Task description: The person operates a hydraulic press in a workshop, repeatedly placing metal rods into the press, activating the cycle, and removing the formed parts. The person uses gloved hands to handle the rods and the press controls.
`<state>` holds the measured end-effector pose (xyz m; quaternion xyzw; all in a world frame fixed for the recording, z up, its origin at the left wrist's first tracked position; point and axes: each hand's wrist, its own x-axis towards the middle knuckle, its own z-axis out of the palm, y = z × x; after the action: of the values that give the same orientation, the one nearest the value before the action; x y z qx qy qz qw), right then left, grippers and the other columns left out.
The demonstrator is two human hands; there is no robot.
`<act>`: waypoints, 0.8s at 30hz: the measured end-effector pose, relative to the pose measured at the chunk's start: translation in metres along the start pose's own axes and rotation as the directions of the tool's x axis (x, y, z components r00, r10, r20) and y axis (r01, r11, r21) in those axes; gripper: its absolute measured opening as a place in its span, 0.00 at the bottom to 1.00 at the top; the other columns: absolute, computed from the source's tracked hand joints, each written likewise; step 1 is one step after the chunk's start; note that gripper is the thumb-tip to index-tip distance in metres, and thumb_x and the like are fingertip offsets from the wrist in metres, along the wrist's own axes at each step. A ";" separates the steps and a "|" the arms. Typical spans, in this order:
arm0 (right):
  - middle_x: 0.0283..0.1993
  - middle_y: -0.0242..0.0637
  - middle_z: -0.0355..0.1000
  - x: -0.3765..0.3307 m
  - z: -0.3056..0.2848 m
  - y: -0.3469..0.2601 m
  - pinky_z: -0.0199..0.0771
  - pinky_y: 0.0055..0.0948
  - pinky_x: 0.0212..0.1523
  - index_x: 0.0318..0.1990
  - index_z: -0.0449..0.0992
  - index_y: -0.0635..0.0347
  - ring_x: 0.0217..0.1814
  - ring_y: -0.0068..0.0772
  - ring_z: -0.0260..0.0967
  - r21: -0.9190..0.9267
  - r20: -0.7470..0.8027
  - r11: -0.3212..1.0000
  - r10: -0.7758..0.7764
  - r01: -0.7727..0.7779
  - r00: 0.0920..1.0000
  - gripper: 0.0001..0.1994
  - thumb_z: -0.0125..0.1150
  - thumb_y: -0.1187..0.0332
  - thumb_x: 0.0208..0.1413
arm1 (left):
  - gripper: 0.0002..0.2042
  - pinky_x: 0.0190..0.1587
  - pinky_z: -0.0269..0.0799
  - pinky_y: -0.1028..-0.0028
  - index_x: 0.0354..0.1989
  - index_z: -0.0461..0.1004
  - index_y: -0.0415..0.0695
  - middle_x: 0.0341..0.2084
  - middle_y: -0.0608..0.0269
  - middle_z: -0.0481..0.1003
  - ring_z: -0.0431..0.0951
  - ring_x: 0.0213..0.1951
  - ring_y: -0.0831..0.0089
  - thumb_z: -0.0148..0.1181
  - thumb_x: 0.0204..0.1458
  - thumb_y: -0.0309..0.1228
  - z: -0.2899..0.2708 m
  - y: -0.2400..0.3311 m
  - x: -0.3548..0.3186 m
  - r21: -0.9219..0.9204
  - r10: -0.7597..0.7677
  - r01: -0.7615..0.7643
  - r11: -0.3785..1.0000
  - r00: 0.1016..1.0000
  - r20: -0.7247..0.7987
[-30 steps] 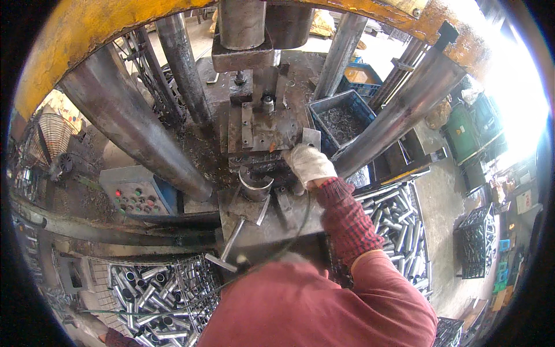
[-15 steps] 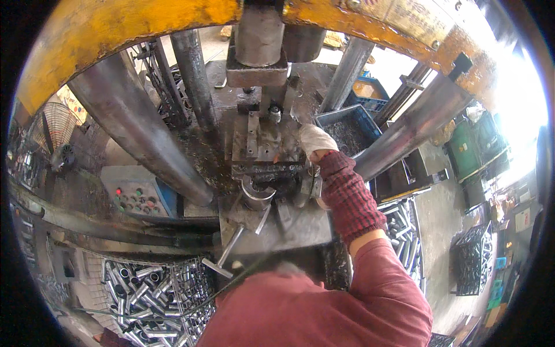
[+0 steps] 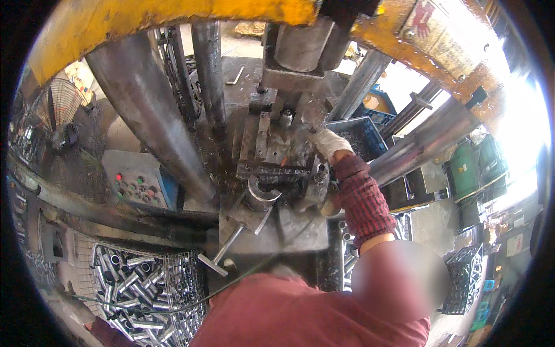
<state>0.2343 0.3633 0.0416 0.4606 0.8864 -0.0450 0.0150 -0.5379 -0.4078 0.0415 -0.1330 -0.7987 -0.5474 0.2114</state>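
Note:
My right hand (image 3: 332,144), in a whitish glove, reaches over the right side of the steel die block (image 3: 277,144) beneath the press ram (image 3: 300,52). Its fingers look curled, but their tips blur into a greyish shape there, so what they hold cannot be made out. At the lower left, my left hand (image 3: 74,312) is a blur beside the wire basket (image 3: 188,272) of short metal tubes (image 3: 136,289); its fingers are smeared. Between the die and my body stands a half-ring steel holder (image 3: 263,201), with a T-handled bar (image 3: 222,257) slanting down from it.
Thick steel columns (image 3: 150,115) flank the press under a yellow frame (image 3: 173,14). On the left stands a control box (image 3: 139,179) with coloured buttons. A blue crate (image 3: 367,136) sits behind my right hand. Another basket of parts (image 3: 462,277) stands at right.
The whole view has shifted, with the press now further right in the picture. My right hand stays by the die's right side. My left hand remains near the tube basket.

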 end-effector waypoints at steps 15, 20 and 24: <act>0.44 0.50 0.84 -0.117 -0.102 -0.087 0.84 0.55 0.45 0.53 0.87 0.46 0.46 0.60 0.85 -0.161 0.359 0.987 0.062 -0.003 0.931 0.17 0.55 0.52 0.74 | 0.29 0.48 0.85 0.57 0.79 0.64 0.44 0.63 0.47 0.82 0.86 0.56 0.55 0.50 0.77 0.46 0.002 0.009 -0.014 0.036 -0.107 0.107 0.994 0.994 0.005; 0.44 0.51 0.84 -0.118 -0.093 -0.080 0.83 0.56 0.47 0.51 0.88 0.46 0.47 0.60 0.84 -0.200 0.396 0.971 -0.038 0.127 0.917 0.18 0.56 0.50 0.72 | 0.26 0.45 0.85 0.55 0.81 0.61 0.45 0.58 0.40 0.83 0.89 0.48 0.50 0.48 0.78 0.38 0.012 -0.002 -0.004 0.213 0.059 -0.070 0.975 0.997 0.054; 0.45 0.52 0.84 -0.116 -0.083 -0.073 0.83 0.56 0.47 0.51 0.88 0.45 0.47 0.61 0.84 -0.135 0.372 0.990 0.003 0.051 0.928 0.19 0.55 0.47 0.72 | 0.26 0.46 0.84 0.55 0.81 0.61 0.46 0.56 0.38 0.84 0.88 0.47 0.50 0.48 0.77 0.35 0.018 -0.010 0.005 0.348 0.116 -0.120 0.930 0.993 0.033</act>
<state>0.2422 0.2350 0.1369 0.4308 0.8740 -0.0682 0.2143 -0.5505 -0.3947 0.0303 -0.1445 -0.8750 -0.3826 0.2592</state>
